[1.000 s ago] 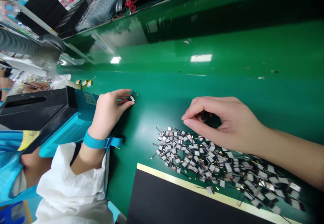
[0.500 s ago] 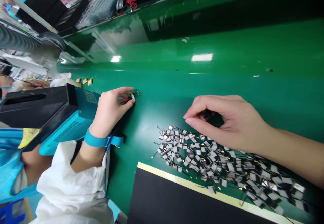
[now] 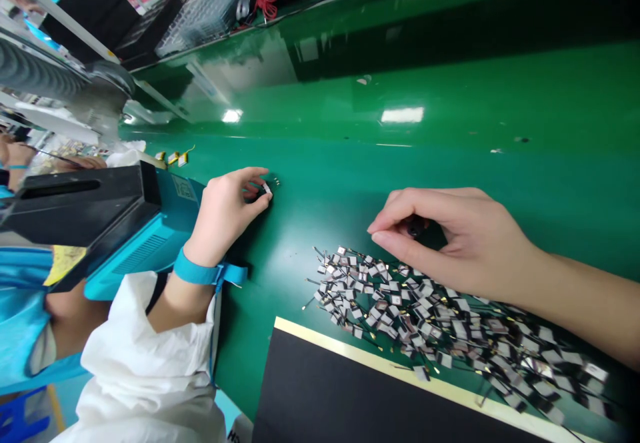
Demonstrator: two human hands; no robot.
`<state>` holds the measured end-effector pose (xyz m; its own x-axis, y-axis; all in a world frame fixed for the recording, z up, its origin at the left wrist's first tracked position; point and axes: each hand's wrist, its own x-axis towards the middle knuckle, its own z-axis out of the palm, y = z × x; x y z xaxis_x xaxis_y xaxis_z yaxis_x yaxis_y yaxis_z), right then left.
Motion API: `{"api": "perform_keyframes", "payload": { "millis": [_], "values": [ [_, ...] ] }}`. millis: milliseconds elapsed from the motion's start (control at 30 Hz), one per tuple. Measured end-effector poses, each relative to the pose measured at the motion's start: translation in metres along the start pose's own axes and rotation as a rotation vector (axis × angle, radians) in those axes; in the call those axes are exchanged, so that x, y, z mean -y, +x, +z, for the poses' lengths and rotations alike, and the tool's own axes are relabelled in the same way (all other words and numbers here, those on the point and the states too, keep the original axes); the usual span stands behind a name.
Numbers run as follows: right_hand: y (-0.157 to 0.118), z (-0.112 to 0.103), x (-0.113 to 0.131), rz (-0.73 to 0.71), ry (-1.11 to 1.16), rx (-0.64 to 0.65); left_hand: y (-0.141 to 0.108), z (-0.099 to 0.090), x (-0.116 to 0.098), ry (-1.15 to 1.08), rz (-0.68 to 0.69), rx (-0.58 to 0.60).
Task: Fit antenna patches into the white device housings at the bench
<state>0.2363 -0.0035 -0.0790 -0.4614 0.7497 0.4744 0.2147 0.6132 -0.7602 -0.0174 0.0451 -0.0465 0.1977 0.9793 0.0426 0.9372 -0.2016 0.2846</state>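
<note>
At the centre left, my left hand (image 3: pixel 225 213) has its thumb and fingers curved around a small white and black part (image 3: pixel 267 189), which touches the thumb tip. Tiny gold-coloured tips (image 3: pixel 277 181) show just beyond it. My right hand (image 3: pixel 450 236) is closed, thumb and index fingertips pressed together. Inside its curl sits a black round-ended object (image 3: pixel 415 227), mostly hidden by the fingers. Whether anything tiny is in the pinch I cannot make out. Below the right hand spreads a pile of small grey-white flat pieces with short black leads (image 3: pixel 395 301), some with gold ends.
A black mat with a yellow edge (image 3: pixel 350 389) lies at the front of the green table (image 3: pixel 320 209). To the left stands a black and blue device (image 3: pixel 125 256). Yellow parts (image 3: pixel 173 158) lie behind it. A co-worker's hand (image 3: pixel 83 162) is at the far left.
The whole view has shifted slightly, so things sit a little further right. Both hands keep nearly the same pose and place on the table.
</note>
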Motion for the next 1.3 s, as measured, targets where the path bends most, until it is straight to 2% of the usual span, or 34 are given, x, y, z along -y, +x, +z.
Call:
{"api": "perform_keyframes", "payload": {
  "millis": [233, 367, 533, 667, 767, 967, 1300],
  "values": [
    [0.000, -0.002, 0.000, -0.004, -0.004, 0.005, 0.001, 0.003, 0.000, -0.056, 0.059, -0.021],
    [0.000, -0.001, 0.001, 0.006, -0.037, 0.006, -0.001, 0.010, -0.009, -0.155, 0.165, 0.003],
    [0.002, 0.003, -0.004, 0.060, -0.205, -0.007, -0.005, 0.019, -0.027, -0.267, 0.325, 0.077],
    [0.010, 0.008, -0.009, 0.091, -0.371, 0.089, -0.008, 0.022, -0.038, -0.298, 0.384, 0.124],
    [0.019, 0.013, -0.012, 0.094, -0.409, 0.140, -0.007, 0.023, -0.041, -0.314, 0.403, 0.119],
    [0.031, 0.023, -0.019, 0.106, -0.431, 0.105, -0.005, 0.025, -0.039, -0.351, 0.412, 0.148],
    [0.033, 0.024, -0.019, 0.159, -0.466, 0.157, -0.007, 0.025, -0.039, -0.329, 0.381, 0.133]
  ]
}}
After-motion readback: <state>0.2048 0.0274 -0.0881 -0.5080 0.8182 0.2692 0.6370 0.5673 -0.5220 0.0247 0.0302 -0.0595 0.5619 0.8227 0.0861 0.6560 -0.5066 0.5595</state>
